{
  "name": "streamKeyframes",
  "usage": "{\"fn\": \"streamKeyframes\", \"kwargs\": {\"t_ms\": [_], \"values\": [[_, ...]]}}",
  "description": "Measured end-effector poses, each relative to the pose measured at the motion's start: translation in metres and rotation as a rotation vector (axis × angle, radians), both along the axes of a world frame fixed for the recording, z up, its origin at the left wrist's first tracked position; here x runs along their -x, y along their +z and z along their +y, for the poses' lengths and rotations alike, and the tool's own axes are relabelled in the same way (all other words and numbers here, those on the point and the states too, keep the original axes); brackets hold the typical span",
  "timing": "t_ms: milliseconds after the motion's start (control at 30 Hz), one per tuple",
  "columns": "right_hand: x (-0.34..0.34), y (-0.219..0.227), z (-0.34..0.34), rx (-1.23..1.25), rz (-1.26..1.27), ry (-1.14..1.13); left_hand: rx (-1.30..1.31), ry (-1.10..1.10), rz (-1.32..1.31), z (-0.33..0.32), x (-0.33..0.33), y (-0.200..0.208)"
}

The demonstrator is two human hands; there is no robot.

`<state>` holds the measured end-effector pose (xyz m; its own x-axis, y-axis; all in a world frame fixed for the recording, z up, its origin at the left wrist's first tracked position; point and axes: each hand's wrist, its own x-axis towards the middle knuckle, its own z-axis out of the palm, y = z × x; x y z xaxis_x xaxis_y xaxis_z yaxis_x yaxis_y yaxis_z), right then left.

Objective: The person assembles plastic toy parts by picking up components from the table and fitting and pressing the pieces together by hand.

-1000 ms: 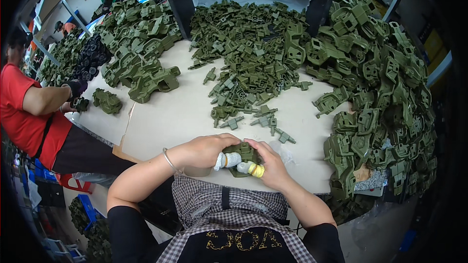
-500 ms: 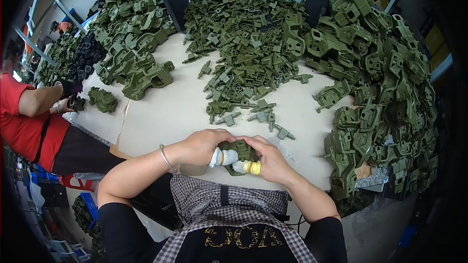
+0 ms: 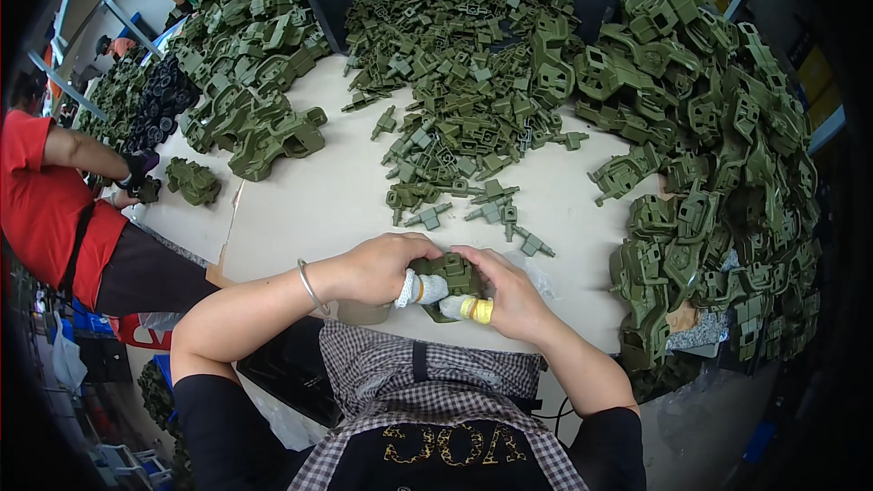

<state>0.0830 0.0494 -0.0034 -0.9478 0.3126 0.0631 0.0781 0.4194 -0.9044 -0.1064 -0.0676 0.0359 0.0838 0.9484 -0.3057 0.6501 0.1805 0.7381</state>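
Note:
Close to the table's front edge, my two hands grip one olive-green plastic toy vehicle body (image 3: 452, 275) from either side. My left hand (image 3: 386, 268) wraps its left side, the thumb in a white cloth cover pressing on the near part. On the other side is my right hand (image 3: 505, 295), its thumb in a cover banded with yellow tape and its fingers curled round the far edge. Much of the body is hidden by both hands. Just beyond them lie several small green plastic parts with pegs (image 3: 494, 205).
A heap of small green parts (image 3: 464, 82) spreads over the pale table (image 3: 309, 209). Large vehicle bodies are piled at the right (image 3: 718, 173) and back left (image 3: 255, 64). Black wheels (image 3: 164, 100) lie farther left. A co-worker in a red shirt (image 3: 55, 209) handles a part at the left.
Both my hands keep their hold on the vehicle body, with small shifts of the fingers and thumbs. The co-worker's arms at the left have moved slightly.

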Motion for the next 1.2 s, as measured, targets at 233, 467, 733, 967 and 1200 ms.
{"fn": "streamKeyframes", "kwargs": {"t_ms": [233,467,733,967,1200], "values": [[0.005,-0.007,0.004,0.245,-0.087,0.033,0.041,0.043,-0.044,0.004,0.003,0.003],[-0.007,0.005,0.016,0.099,-0.057,-0.038,-0.363,-0.019,0.091,-0.049,0.052,0.013],[0.028,0.044,-0.040,-0.673,0.345,-0.014,-0.177,0.645,-0.634,-0.092,0.009,-0.045],[0.050,0.028,-0.048,-0.700,0.158,0.014,-0.356,0.620,-0.566,-0.087,-0.002,-0.061],[0.064,0.041,-0.037,-0.755,-0.067,0.156,-0.343,0.610,-0.584,-0.088,-0.005,-0.063]]}}
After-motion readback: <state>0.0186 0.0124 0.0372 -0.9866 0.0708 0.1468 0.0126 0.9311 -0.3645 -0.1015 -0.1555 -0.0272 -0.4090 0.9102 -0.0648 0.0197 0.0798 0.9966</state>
